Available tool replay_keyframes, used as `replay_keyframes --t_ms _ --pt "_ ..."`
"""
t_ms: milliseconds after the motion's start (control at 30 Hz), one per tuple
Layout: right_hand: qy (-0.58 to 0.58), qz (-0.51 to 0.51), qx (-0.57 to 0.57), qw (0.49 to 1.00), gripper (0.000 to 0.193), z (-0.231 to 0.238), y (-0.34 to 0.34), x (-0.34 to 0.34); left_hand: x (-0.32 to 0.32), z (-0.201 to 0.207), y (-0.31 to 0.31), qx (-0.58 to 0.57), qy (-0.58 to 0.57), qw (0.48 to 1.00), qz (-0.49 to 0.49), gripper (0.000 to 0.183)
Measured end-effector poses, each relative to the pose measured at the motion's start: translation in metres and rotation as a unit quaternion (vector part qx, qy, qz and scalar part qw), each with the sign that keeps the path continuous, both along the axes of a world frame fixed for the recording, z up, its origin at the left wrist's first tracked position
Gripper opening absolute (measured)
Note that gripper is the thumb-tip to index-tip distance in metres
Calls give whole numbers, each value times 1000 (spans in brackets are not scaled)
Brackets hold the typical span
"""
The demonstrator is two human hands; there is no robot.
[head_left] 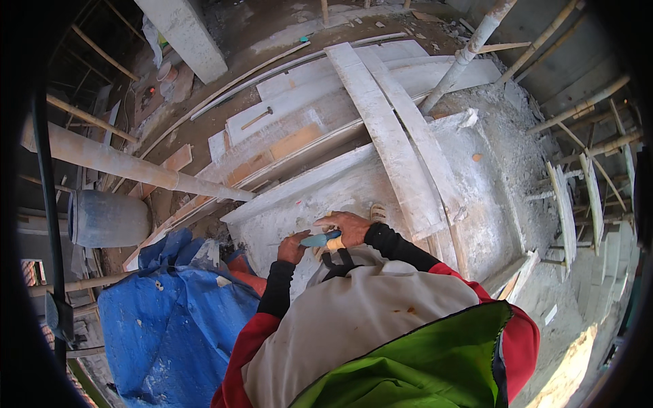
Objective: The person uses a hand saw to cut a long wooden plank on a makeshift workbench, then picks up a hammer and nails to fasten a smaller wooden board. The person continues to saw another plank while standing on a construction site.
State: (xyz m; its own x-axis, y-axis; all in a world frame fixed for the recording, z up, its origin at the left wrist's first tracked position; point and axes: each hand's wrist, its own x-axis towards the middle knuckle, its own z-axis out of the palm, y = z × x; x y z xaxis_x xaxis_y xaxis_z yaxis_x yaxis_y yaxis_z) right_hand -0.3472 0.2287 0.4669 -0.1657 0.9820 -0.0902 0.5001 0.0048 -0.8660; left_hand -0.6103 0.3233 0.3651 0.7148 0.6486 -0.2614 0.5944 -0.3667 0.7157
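Both of my hands are in front of my body, close together above the pale, dusty concrete surface [320,204]. Between them is a small blue-grey object [320,240] with a yellowish part at its right end; its exact kind cannot be made out. My right hand [348,228] is closed around the right end of that object. At its left end, my left hand [292,247] has curled fingers that touch or hold it. Black sleeves cover both wrists. Part of a foot [377,212] shows just beyond my right hand.
Two long, whitened planks [384,129] slant across the boards ahead. A hammer [257,120] lies on the boards. A blue tarp [163,333] is heaped at left, near a blue-grey barrel [109,217]. Poles [469,54] stand at left and right.
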Motion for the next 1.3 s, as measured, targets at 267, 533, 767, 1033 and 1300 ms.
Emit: replay_keyframes --t_ms 267,533,767,1033,1300 --pt "74 -454 -236 856 45 -233 -68 208 -14 -53 -57 -107 251 929 249 48" --pt "122 -516 -490 692 13 -351 -182 385 -13 -39 -169 -131 340 818 444 66" --pt "255 -635 -501 530 6 -366 -204 406 10 14 -205 -134 408 786 444 70" --pt "77 -683 -596 415 57 -461 -303 358 -19 43 -154 -75 484 804 337 65" --pt "247 -707 -600 282 70 -458 -377 324 25 59 -103 -66 482 816 314 59"
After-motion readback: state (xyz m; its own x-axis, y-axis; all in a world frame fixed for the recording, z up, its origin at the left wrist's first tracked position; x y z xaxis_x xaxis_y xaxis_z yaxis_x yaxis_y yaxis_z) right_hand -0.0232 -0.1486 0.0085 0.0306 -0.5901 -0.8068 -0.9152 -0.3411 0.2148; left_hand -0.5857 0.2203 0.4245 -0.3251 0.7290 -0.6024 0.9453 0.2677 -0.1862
